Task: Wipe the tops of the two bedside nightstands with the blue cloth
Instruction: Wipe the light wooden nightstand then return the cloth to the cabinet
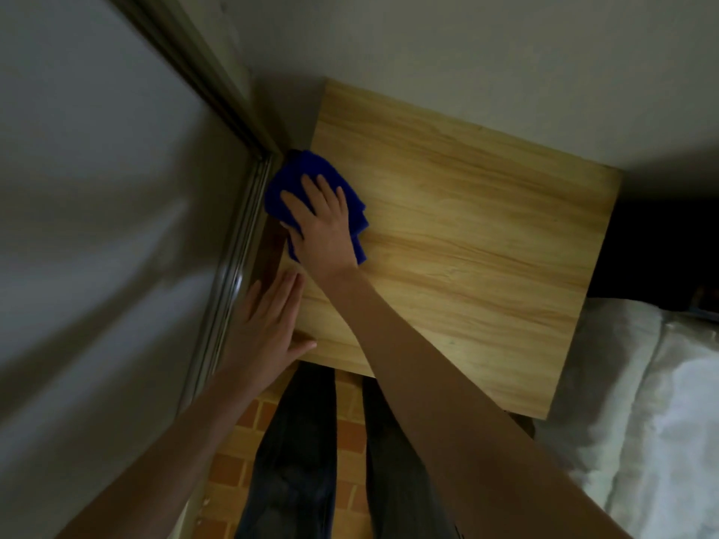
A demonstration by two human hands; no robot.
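A metal door frame (233, 266) runs along the far left; the left hand (268, 324) lies flat on the near left edge of the surface, fingers straight and together, holding nothing; the blue cloth (307, 167) sits bunched at the left edge, partly overhanging it; the right hand (323, 223) presses it down with straight, spread fingers, not clenched; the light wood nightstand (467, 247) stands against the wall; white bedding (642, 383) lies just beside it
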